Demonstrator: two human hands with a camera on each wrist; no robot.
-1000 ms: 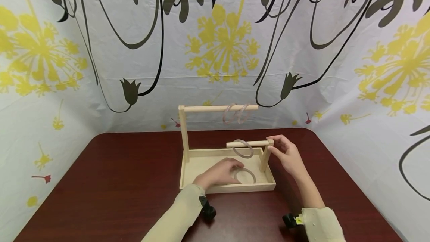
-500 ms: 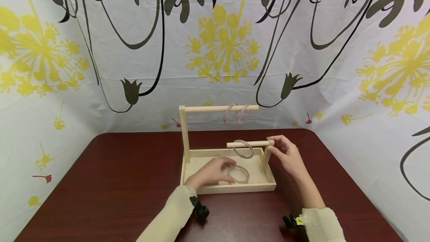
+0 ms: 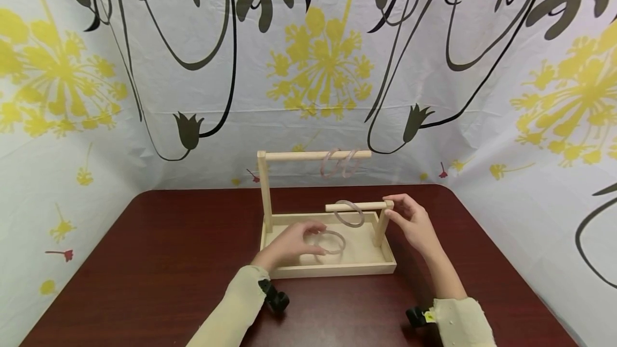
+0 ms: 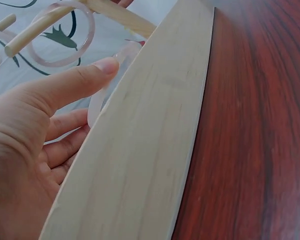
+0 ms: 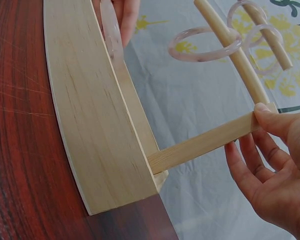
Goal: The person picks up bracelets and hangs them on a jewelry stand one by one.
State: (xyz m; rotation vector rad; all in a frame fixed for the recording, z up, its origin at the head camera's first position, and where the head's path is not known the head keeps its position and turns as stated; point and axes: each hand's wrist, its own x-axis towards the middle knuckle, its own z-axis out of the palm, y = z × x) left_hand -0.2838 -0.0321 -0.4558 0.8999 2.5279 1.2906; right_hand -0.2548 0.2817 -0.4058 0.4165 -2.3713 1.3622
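Note:
My left hand (image 3: pixel 291 241) reaches into a shallow wooden tray (image 3: pixel 332 270) and holds a pale translucent bangle (image 3: pixel 344 241) between thumb and fingers. The bangle is tilted low inside the tray, partly hidden by the front wall in the left wrist view. With thumb and fingers, my right hand (image 3: pixel 415 225) grips the top of the short wooden post (image 5: pixel 205 142) at the tray's right end. Another bangle (image 3: pixel 362 220) hangs on the short horizontal bar (image 3: pixel 373 205) fixed to that post.
Behind stands a taller post (image 3: pixel 265 191) with a longer bar (image 3: pixel 294 156). Two pinkish bangles, a left one (image 3: pixel 322 167) and a right one (image 3: pixel 344 171), hang near its free end. A dark red wooden table (image 3: pixel 193 250) lies underneath, with a patterned curtain (image 3: pixel 299 79) around it.
My left hand has moved leftward inside the tray, carrying the bangle with it away from the short post. My right hand has stayed in place on the post.

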